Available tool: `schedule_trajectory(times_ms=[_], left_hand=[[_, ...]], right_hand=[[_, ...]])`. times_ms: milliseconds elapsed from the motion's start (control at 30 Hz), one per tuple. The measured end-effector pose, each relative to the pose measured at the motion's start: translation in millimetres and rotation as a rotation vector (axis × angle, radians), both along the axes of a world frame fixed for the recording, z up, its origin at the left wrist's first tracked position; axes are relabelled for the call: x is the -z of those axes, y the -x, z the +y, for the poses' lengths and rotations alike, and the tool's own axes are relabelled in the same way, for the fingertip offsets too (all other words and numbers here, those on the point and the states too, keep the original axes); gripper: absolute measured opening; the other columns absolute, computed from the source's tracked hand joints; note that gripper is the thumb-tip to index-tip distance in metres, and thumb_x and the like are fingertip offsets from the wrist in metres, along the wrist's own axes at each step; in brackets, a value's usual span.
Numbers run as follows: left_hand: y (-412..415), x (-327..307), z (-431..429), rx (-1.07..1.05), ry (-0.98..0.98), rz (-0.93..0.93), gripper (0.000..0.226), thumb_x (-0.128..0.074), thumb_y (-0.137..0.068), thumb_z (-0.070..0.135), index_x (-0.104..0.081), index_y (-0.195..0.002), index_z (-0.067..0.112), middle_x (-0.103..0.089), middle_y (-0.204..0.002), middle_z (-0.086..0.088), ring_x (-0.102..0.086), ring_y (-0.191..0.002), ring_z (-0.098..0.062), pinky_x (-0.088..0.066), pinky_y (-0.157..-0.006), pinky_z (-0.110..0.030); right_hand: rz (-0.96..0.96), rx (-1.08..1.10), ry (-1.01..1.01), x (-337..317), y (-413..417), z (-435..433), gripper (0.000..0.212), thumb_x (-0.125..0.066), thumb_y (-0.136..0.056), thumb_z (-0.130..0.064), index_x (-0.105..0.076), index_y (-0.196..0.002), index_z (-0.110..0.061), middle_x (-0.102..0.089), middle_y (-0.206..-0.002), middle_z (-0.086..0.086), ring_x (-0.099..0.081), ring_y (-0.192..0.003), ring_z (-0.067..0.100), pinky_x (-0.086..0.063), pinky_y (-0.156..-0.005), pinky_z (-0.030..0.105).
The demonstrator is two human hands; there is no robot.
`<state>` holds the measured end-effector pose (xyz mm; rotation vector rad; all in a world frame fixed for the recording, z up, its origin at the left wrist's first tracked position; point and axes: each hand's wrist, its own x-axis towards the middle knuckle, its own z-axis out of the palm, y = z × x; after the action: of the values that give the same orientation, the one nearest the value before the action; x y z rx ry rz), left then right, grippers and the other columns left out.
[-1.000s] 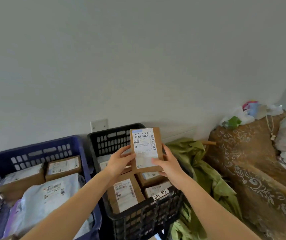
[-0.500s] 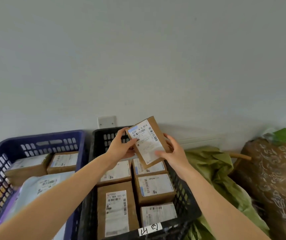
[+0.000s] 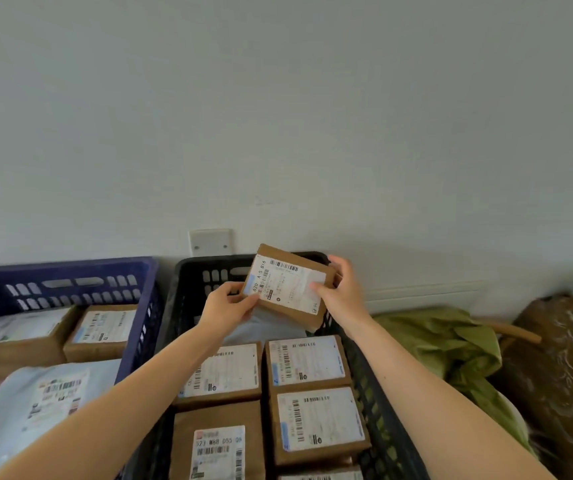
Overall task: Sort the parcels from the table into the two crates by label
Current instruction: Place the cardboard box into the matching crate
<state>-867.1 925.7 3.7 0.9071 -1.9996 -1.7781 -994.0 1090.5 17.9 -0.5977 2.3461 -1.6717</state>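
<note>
One parcel (image 3: 288,289) more askew; two crates (image 3: 70,266) (image 3: 195,263)

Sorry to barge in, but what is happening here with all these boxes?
A person is sorting parcels. The left hand and the right hand grip one small cardboard parcel, label up, above the far end of the black crate, which already holds several labelled boxes. The blue crate beside it holds brown boxes and a grey mailer bag. The parcel is not yet set down.

Label on held box (image 3: 286,287): "620 A-5 B16". Label on front box (image 3: 218,445) in black crate (image 3: 375,382): "523 M88 D55 06". Other labels illegible.
</note>
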Motion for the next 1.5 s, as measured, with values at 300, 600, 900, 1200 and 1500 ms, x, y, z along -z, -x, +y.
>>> schedule_trajectory(times_ms=[300, 600, 900, 1200, 1500], left_hand=[[8.8, 43.0, -3.1, 0.078, 0.129, -0.239, 0.040, -0.064, -0.090, 0.032, -0.053, -0.125, 0.016, -0.061, -0.107, 0.005, -0.055, -0.091, -0.006, -0.042, -0.074, -0.021], [15.4, 58.3, -2.3, 0.255, 0.277, -0.392, 0.039, -0.060, -0.094, 0.026, -0.048, -0.130, 0.017, -0.065, -0.117, -0.003, -0.060, -0.077, 0.001, -0.046, -0.056, -0.010], [28.1, 62.1, -3.5, 0.357, 0.240, -0.413, 0.038, -0.061, -0.092, 0.018, -0.048, -0.128, 0.014, -0.068, -0.114, -0.007, -0.069, -0.095, -0.013, -0.055, -0.071, -0.021], [31.7, 56.2, -0.7, 0.405, 0.337, -0.469, 0.041, -0.058, -0.095, 0.024, -0.046, -0.133, 0.011, -0.063, -0.123, -0.008, -0.059, -0.080, -0.006, -0.046, -0.057, -0.012], [-11.3, 42.8, 3.6, 0.396, 0.450, -0.438, 0.042, -0.051, -0.098, 0.031, -0.047, -0.138, 0.019, -0.054, -0.137, -0.005, -0.049, -0.127, -0.020, -0.039, -0.099, -0.031]], right_hand=[[0.056, -0.064, -0.196, 42.0, 31.4, -27.1, 0.047, -0.055, -0.093, -0.006, -0.045, -0.137, -0.017, -0.047, -0.133, 0.001, -0.047, -0.112, 0.008, -0.043, -0.075, 0.010], [0.045, -0.234, -0.430, 74.2, 34.4, -40.8, 0.057, -0.060, -0.093, -0.019, -0.034, -0.144, -0.022, -0.016, -0.155, 0.007, -0.027, -0.141, 0.023, -0.033, -0.106, 0.028], [0.046, -0.253, -0.650, 93.9, 33.0, -34.1, 0.077, -0.055, -0.094, -0.040, -0.007, -0.154, -0.031, 0.024, -0.158, 0.002, 0.014, -0.148, 0.025, -0.007, -0.120, 0.048], [0.105, -0.199, -0.713, 90.8, 25.2, -36.4, 0.073, -0.050, -0.098, -0.035, -0.006, -0.154, -0.022, 0.014, -0.161, 0.004, 0.010, -0.149, 0.024, -0.005, -0.119, 0.044], [0.182, -0.172, -0.587, 68.2, -4.2, -25.0, 0.054, -0.055, -0.096, -0.026, -0.033, -0.145, -0.017, -0.031, -0.151, 0.007, -0.039, -0.135, 0.024, -0.040, -0.107, 0.040]])
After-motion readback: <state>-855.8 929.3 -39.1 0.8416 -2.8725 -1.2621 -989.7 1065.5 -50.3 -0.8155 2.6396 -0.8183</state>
